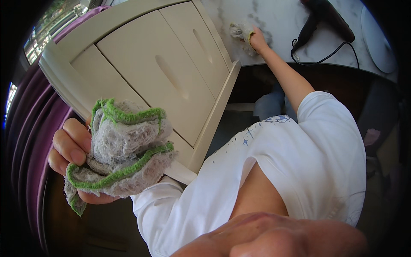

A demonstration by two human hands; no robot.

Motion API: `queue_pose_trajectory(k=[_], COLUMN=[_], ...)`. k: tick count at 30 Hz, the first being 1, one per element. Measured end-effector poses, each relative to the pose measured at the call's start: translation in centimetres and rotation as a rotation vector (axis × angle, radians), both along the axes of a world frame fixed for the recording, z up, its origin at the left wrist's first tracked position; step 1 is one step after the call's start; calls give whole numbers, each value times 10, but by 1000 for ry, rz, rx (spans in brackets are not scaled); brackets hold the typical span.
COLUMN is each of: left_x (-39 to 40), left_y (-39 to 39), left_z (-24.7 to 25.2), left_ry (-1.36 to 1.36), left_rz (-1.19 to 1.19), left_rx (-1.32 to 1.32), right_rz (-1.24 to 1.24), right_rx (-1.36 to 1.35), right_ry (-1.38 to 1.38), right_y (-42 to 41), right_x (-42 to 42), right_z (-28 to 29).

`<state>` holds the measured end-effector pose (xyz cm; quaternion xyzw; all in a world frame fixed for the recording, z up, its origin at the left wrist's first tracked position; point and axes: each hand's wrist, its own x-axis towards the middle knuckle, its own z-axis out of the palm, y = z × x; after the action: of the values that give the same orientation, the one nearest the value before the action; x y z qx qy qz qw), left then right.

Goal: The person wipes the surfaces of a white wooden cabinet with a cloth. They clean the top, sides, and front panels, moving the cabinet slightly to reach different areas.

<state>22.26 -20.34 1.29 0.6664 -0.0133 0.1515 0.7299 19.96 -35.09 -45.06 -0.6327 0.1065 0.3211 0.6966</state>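
Note:
Close to the camera, my left hand [72,143] grips a bunched grey mesh cleaning cloth [128,139] with a green stitched edge. Its fingertips press into the folds, and the cloth hides the palm. Farther off, my right hand [257,41] rests over a marbled tabletop [279,19]. It is on a second greyish cloth [241,31] with a yellowish edge, crumpled against the surface; the fingers are mostly hidden by it. Between my hands stands a cream cabinet [154,69] with long recessed grips in its front panels, tilted in the view.
A black hair dryer [324,22] lies on the tabletop to the right of my right hand, its cord [334,57] looping over the front edge. Beyond it is a pale rounded object [379,38]. A purple curtain [35,135] hangs at the left beside a window [54,29].

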Motion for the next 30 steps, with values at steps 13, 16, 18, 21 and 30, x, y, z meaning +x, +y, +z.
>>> queue_pose_trajectory(k=[13,16,18,21,30], left_x=[4,8,12,11,4], left_y=[11,1,3,5,8], left_z=[9,3,4,4,5], left_ry=[124,75,87,98,97], left_rz=[-91,-78,-119,-145,28], left_rx=[-3,-38,-9,10,-23], right_rz=[277,248,212,68,227], right_rx=[100,-57,-266,-432,-294], right_ry=[-228,-167,-114,-42,399], right_y=[-14,-38,-59,-71,-60], right_x=[-100,-105,-119,-120,-153], right_z=[53,54,31,22,-26])
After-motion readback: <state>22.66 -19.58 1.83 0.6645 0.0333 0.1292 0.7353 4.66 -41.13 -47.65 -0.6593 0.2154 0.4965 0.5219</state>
